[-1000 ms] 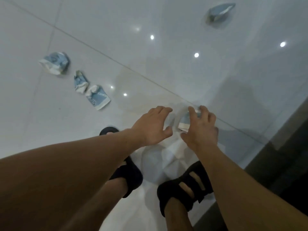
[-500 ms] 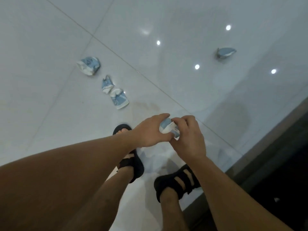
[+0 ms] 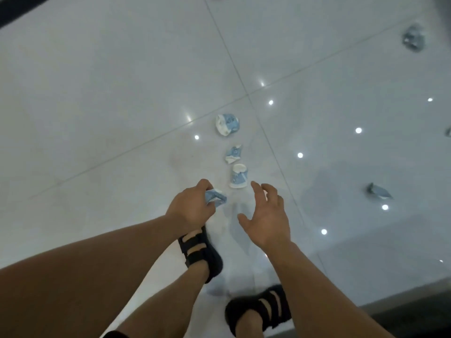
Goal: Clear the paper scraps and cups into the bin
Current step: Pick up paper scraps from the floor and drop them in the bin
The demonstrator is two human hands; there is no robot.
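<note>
**Left hand pinches a crushed cup, right hand spread above the floor**

Head view: the camera looks down over two bare forearms at a glossy white tiled floor [image 3: 122, 106] that mirrors small round ceiling lights. The left hand [image 3: 189, 208] has its fingers and thumb curled round a crumpled cup [image 3: 216, 197], blue and white, which juts out from the fingertips toward the right. The right hand [image 3: 266, 220] hovers just beside it with fingers apart and slightly bent, palm turned to the left, holding nothing and touching nothing.

Beyond the hands, three pieces lie in a loose row on the floor. The nearest cup [image 3: 238, 179] rests on its side just past the right hand's fingertips, white rim toward the far end. Next comes a small torn paper scrap [image 3: 233, 154], and beyond it the far cup [image 3: 227, 124], squashed, close to a tile joint. Well apart to the right lies a flattened cup [image 3: 378, 191], and near the upper right corner a blurred grey-blue piece [image 3: 413, 39], too unclear to tell whether cup or scrap.

Below the hands stand two feet in black strapped sandals, the left sandal [image 3: 202, 252] ahead of the right sandal [image 3: 258, 308]. A dark strip [image 3: 415, 313] borders the tiles at the lower right
</note>
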